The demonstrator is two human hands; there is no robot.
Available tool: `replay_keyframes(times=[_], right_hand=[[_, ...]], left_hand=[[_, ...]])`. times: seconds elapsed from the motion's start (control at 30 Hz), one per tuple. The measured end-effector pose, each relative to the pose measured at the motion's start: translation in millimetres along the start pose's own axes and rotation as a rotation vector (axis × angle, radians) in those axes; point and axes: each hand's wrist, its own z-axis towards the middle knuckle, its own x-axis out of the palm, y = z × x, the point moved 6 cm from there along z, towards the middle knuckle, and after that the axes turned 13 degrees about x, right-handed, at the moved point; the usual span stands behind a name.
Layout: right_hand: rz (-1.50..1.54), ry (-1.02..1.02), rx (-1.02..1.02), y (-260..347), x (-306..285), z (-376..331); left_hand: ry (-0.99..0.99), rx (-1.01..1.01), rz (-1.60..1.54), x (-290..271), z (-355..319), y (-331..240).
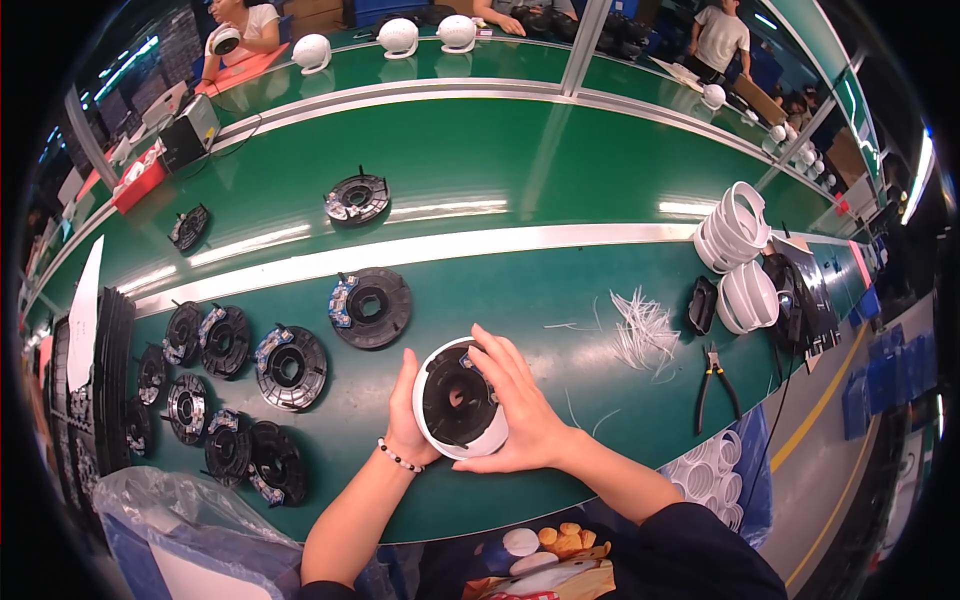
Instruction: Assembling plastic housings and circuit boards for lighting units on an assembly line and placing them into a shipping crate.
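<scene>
Between my two hands, above the near edge of the green table, is a round white housing (pixel 492 440) with a black disc (pixel 455 392) sitting inside its rim. My left hand (pixel 407 415) cups its left side, the thumb up along the rim. On the other side my right hand (pixel 530 412) wraps the housing, its fingers reaching over the upper rim and partly hiding the disc. A beaded bracelet (pixel 400 457) circles my left wrist. Closest to the left hand lies a black disc with a blue circuit board (pixel 385 318).
Several similar black discs (pixel 292 368) lie at the left. White cable ties (pixel 643 332), pliers (pixel 714 390), a black tray (pixel 702 305) and stacked white rings (pixel 735 228) are at the right. A green conveyor (pixel 450 150) runs behind, with people beyond.
</scene>
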Motion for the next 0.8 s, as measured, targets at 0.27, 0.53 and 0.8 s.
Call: replay_keyframes(times=[0.27, 0.53, 0.8], right_hand=[[-0.029, 0.09, 0.005, -2, -1, 5], [-0.008, -0.082, 0.027, -14, 3, 3], [-0.055, -0.177, 0.217, -15, 10, -4]], left_hand=[[0.062, -0.12, -0.032, -3, 2, 3], [0.132, 0.113, -0.024, 0, 4, 3], [0.095, 0.251, 0.041, 3, 6, 1]])
